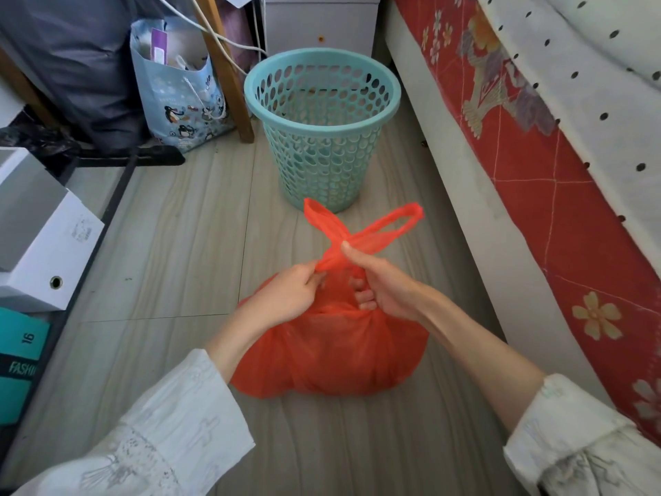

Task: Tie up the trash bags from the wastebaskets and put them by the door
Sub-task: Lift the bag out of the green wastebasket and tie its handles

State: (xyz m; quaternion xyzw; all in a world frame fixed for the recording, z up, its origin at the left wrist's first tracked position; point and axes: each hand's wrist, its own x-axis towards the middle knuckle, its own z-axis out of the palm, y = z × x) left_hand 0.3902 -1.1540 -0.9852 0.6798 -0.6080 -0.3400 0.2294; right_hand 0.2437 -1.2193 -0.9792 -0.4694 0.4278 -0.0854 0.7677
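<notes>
A full orange plastic trash bag sits on the floor in front of me. Its two handle loops cross above the bag's neck and stick up toward the wastebasket. My left hand pinches the twisted plastic at the neck from the left. My right hand grips the crossing from the right, thumb on top and fingers curled behind the plastic. A teal perforated wastebasket stands upright just beyond the bag and holds no liner.
A bed with a red flowered mattress runs along the right. At the left stand white boxes, teal books and a black shelf frame. A printed gift bag, a wooden leg and a white drawer unit stand behind the basket.
</notes>
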